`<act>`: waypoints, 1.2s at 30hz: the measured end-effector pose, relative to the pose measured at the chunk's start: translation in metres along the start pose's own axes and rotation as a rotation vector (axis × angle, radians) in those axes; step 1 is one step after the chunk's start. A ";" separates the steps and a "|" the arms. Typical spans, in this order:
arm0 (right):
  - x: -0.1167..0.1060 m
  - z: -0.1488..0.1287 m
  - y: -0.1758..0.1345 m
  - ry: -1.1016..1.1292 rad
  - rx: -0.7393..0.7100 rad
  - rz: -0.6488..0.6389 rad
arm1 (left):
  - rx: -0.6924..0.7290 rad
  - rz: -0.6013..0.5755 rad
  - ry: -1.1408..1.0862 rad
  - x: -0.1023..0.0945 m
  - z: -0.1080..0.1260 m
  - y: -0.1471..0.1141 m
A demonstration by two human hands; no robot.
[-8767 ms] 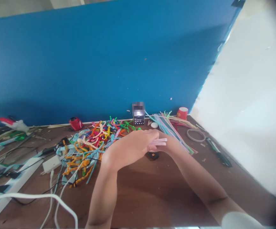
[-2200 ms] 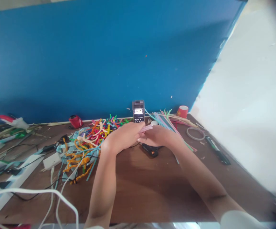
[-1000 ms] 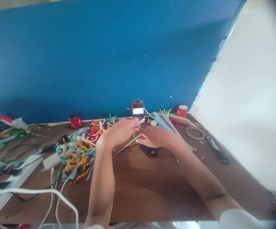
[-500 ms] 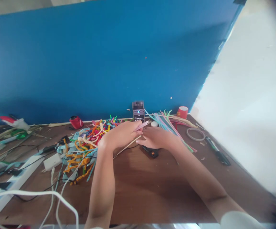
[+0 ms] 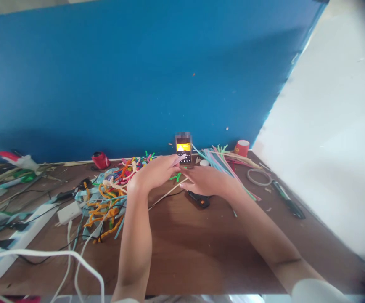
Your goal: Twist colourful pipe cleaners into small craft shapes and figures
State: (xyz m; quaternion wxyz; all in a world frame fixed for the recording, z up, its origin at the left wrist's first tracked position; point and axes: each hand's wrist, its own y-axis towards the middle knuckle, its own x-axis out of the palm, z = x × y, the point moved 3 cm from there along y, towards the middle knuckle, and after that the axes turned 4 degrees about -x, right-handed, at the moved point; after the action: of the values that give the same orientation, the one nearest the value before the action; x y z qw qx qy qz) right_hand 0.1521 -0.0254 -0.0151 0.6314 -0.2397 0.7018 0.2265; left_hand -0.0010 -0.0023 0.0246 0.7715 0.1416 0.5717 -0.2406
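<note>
My left hand [image 5: 160,170] is closed on a pale pink strip [image 5: 178,160] whose end sticks out past the fingers. Close beside it, my right hand [image 5: 206,180] has its fingers bent together; what they hold, if anything, is hidden. A thin beige stick [image 5: 168,193] runs from near my left wrist to the right fingertips; whether it is gripped I cannot tell. Between the hands a small green twisted piece [image 5: 176,176] shows. Below my right hand lies a black object with an orange mark [image 5: 199,199]. Behind the hands, a phone [image 5: 183,147] with a lit screen leans on the blue wall.
Left of my hands is a tangled heap of colourful twisted pieces [image 5: 107,198]. A white power strip [image 5: 27,235] with cables lies further left. Pastel strips [image 5: 220,164], a red paper cup [image 5: 242,148], a tape ring [image 5: 259,177] and a marker [image 5: 288,200] are at right. A red can [image 5: 101,160] stands behind.
My left hand has shifted slightly left, away from the right hand, with the pale pink strip. The green piece now shows between them. The phone's screen picture has changed.
</note>
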 end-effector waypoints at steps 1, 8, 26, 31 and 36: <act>0.000 0.000 0.000 0.005 -0.004 0.002 | -0.006 0.002 0.002 0.001 -0.002 0.001; -0.008 -0.009 -0.007 0.018 -0.030 0.011 | -0.146 0.032 0.037 -0.008 -0.016 -0.002; -0.007 -0.011 -0.006 -0.033 -0.081 0.026 | 0.072 -0.088 -0.115 -0.005 0.012 -0.018; -0.008 -0.012 -0.008 -0.015 -0.061 0.032 | 0.072 -0.055 -0.087 -0.006 0.007 -0.015; -0.009 -0.014 -0.009 -0.040 -0.020 0.013 | 0.020 -0.023 -0.056 -0.007 0.001 -0.012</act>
State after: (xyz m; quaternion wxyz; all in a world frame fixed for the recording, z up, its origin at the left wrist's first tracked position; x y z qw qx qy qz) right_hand 0.1480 -0.0410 -0.0053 0.6413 -0.2367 0.6885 0.2423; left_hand -0.0081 -0.0112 0.0326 0.7829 0.1361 0.5492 -0.2589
